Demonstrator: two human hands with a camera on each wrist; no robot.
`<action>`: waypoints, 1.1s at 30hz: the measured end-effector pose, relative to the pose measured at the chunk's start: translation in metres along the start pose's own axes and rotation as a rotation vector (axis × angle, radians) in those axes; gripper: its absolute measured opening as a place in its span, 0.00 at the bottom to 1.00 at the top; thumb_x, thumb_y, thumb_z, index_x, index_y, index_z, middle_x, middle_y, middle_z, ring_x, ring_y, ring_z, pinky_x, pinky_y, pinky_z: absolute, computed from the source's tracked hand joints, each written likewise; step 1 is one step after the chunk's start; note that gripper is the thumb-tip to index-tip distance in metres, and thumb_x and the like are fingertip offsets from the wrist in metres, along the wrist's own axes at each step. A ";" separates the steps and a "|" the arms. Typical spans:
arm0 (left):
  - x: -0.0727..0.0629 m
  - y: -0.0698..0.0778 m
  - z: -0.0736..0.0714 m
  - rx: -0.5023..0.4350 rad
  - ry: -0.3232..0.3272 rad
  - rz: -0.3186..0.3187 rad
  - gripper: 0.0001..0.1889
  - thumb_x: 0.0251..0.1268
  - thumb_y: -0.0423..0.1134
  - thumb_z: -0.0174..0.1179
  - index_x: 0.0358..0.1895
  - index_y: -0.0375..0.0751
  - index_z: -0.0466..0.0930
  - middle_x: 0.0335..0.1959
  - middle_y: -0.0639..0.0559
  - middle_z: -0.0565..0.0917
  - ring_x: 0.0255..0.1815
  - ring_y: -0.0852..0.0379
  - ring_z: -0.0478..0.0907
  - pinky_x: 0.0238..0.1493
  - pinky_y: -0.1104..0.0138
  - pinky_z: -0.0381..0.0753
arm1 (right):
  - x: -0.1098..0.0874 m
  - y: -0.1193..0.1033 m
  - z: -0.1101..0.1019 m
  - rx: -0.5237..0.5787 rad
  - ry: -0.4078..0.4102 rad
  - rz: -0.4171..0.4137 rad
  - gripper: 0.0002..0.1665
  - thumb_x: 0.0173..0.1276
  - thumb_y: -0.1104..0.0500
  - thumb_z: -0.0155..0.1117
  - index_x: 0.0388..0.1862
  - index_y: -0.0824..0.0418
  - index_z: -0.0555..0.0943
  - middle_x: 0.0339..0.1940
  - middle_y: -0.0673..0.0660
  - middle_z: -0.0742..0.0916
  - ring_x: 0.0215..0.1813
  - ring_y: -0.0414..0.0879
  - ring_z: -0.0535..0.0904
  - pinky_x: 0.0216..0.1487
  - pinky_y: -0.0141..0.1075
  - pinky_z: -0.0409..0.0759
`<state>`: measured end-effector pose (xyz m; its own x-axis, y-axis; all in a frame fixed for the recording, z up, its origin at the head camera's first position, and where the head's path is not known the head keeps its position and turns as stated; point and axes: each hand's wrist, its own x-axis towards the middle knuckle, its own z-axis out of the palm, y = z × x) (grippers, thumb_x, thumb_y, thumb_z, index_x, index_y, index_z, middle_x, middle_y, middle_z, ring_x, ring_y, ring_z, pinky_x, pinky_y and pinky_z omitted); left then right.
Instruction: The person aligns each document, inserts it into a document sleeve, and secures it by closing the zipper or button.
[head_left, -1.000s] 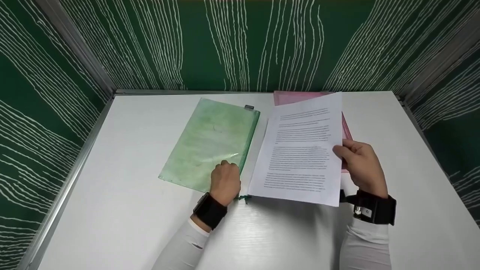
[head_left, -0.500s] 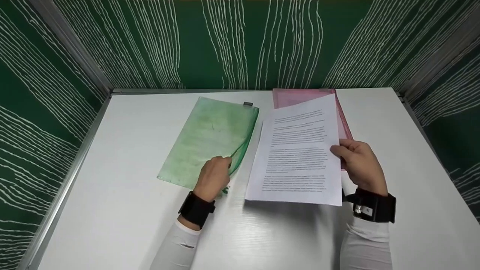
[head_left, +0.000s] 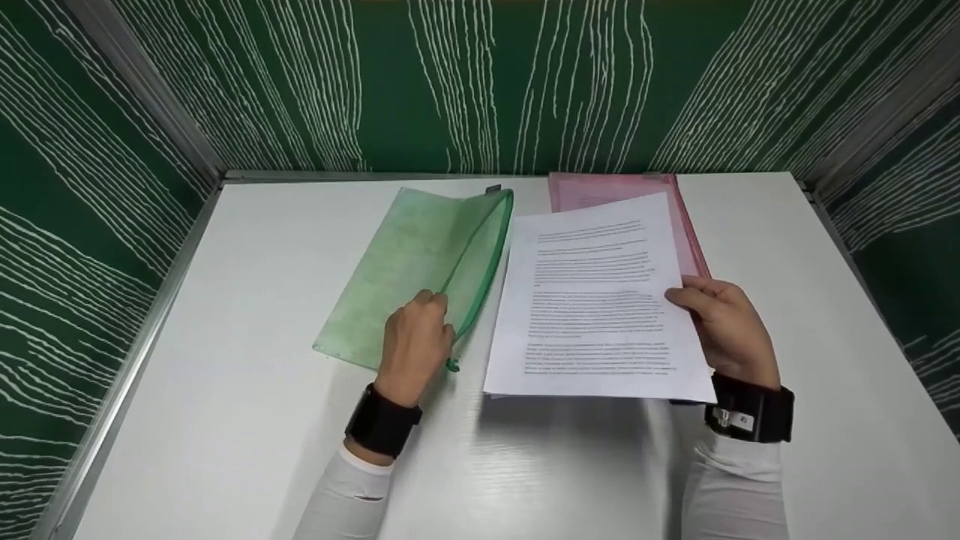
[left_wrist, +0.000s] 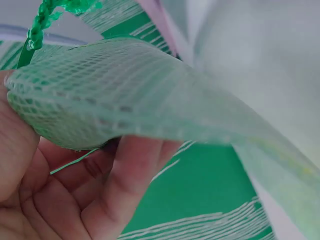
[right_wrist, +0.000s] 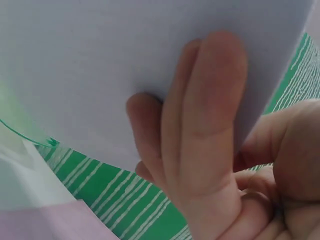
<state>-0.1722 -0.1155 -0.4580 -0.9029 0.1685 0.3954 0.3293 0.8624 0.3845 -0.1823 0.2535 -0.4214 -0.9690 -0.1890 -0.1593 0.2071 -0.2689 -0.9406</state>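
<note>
A translucent green zip pouch (head_left: 397,247) lies slanted left of the middle, its right-hand opening gaping. My left hand (head_left: 415,341) pinches the upper edge of that opening near the front end and lifts it. In the left wrist view the thumb and fingers close on the pouch's mesh-patterned sheet (left_wrist: 100,95), with a green braided cord (left_wrist: 42,22) dangling beside them. My right hand (head_left: 727,326) grips printed paper sheets (head_left: 592,307) by their right edge, thumb on top. Seen in the right wrist view, its fingers (right_wrist: 215,85) support the back of the paper. The sheets' left edge is beside the pouch opening.
A pink zip pouch (head_left: 611,187) lies at the table's back, partly covered by the raised sheets. Green panels with white wavy lines (head_left: 420,90) wall in the white table (head_left: 247,300) at the back and both sides.
My left hand has moved left and slightly away, pulling the green pouch's upper sheet back so its opening gapes wide. The paper sheets have turned and shifted slightly left in my right hand.
</note>
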 end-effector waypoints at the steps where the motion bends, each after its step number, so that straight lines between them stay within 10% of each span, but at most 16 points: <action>1: 0.000 0.000 -0.002 0.009 0.012 0.005 0.19 0.53 0.17 0.64 0.18 0.40 0.67 0.19 0.51 0.65 0.18 0.61 0.61 0.17 0.67 0.66 | 0.000 0.000 0.001 0.025 -0.004 0.008 0.13 0.77 0.68 0.58 0.54 0.67 0.85 0.46 0.61 0.90 0.41 0.50 0.90 0.38 0.38 0.87; 11: -0.004 0.006 -0.019 0.021 0.053 0.052 0.24 0.50 0.18 0.66 0.19 0.44 0.59 0.20 0.55 0.57 0.20 0.61 0.53 0.18 0.68 0.61 | 0.006 0.006 0.005 0.098 -0.041 0.085 0.14 0.78 0.68 0.57 0.56 0.68 0.84 0.48 0.63 0.90 0.43 0.52 0.90 0.39 0.39 0.87; 19: -0.008 0.008 -0.033 -0.068 -0.112 0.067 0.13 0.55 0.32 0.75 0.40 0.30 0.83 0.33 0.47 0.79 0.25 0.53 0.77 0.28 0.63 0.79 | 0.011 0.011 0.005 0.059 0.029 0.054 0.13 0.78 0.67 0.57 0.55 0.67 0.84 0.47 0.60 0.90 0.41 0.50 0.90 0.37 0.39 0.87; 33: -0.012 0.009 -0.043 -0.114 -0.373 0.166 0.28 0.40 0.28 0.74 0.52 0.32 0.80 0.36 0.51 0.73 0.32 0.55 0.70 0.33 0.64 0.76 | 0.020 0.019 0.007 0.010 0.048 0.036 0.14 0.78 0.69 0.53 0.56 0.71 0.82 0.46 0.59 0.90 0.41 0.49 0.90 0.35 0.37 0.87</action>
<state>-0.1468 -0.1304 -0.4232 -0.8661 0.4802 0.1386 0.4884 0.7543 0.4389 -0.1965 0.2380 -0.4402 -0.9662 -0.1534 -0.2071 0.2427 -0.2718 -0.9312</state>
